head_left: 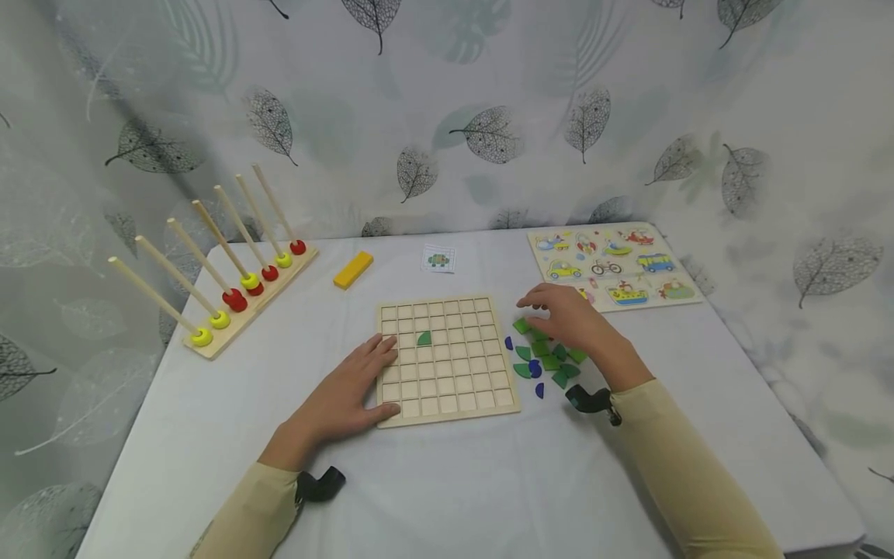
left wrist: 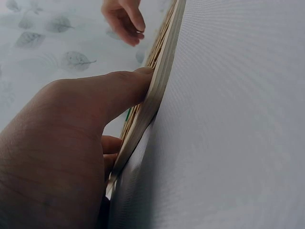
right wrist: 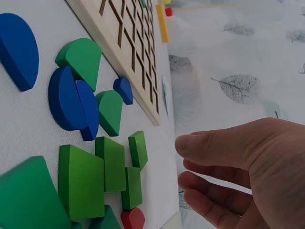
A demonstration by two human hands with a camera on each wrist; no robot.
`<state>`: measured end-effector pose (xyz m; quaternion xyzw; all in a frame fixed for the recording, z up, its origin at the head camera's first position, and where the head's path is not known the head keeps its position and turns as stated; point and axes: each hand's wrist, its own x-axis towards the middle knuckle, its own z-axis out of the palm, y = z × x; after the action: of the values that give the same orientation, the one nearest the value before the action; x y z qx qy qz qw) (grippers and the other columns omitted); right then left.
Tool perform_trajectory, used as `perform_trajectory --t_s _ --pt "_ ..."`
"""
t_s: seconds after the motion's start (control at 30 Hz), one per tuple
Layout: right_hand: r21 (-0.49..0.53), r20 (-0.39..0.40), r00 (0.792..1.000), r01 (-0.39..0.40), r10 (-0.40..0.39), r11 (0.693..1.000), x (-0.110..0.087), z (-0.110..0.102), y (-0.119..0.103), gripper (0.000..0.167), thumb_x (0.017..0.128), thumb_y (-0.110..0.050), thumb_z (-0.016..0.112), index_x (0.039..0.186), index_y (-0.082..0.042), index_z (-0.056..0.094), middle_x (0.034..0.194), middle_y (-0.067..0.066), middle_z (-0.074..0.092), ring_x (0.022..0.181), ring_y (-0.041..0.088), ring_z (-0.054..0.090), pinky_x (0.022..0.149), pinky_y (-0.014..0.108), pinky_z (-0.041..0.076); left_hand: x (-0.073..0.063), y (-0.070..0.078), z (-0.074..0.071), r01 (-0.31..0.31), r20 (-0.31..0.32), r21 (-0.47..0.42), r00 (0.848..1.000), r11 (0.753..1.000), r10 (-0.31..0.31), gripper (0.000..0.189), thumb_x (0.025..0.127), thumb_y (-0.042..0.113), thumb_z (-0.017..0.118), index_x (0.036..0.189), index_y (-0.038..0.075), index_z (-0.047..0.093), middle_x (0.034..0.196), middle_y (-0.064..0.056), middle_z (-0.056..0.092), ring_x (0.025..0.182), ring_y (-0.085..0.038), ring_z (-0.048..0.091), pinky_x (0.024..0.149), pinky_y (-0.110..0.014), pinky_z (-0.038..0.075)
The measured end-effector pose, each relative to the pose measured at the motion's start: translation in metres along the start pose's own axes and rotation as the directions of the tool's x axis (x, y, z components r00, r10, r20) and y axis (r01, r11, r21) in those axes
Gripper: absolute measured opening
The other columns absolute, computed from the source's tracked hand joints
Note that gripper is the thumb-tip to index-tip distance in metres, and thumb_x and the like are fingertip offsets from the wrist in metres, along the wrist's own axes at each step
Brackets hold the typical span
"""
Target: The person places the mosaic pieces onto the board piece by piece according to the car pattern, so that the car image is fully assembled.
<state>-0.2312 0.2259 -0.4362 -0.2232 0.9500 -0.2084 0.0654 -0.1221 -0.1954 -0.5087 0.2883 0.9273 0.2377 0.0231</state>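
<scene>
A square wooden grid board (head_left: 447, 357) lies in the middle of the white table, with one green quarter-circle piece (head_left: 424, 338) in a cell at its upper left. My left hand (head_left: 349, 388) rests on the board's left side, fingers spread over the rim; in the left wrist view its thumb (left wrist: 124, 88) lies on the edge. Right of the board is a loose group of pieces: green squares (head_left: 541, 348), green quarter circles (head_left: 522, 370), blue half circles (head_left: 535, 368) and a red piece (right wrist: 133, 218). Above them hovers my right hand (head_left: 566, 314), fingers loosely bent, nothing visible between them.
At the back left stands a wooden peg rack (head_left: 258, 299) with red and yellow beads. Behind the board lie a yellow block (head_left: 353, 270) and a small picture card (head_left: 438, 258). A vehicle picture puzzle (head_left: 615, 268) lies at the back right, beyond my right hand.
</scene>
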Motion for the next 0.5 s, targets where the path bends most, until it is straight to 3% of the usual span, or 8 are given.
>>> perform_trajectory --t_s 0.5 --pt "0.014 0.038 0.999 -0.011 0.01 1.0 0.0046 0.0057 0.0048 0.033 0.101 -0.011 0.076 0.134 -0.008 0.077 0.135 0.011 0.07 0.115 0.03 0.067 0.097 0.05 0.058 0.0004 -0.003 0.0001 -0.014 -0.002 -0.005 1.0 1.0 0.014 0.091 0.097 0.059 0.07 0.166 0.006 0.042 0.179 0.0 0.023 0.166 -0.023 0.013 0.129 -0.051 0.025"
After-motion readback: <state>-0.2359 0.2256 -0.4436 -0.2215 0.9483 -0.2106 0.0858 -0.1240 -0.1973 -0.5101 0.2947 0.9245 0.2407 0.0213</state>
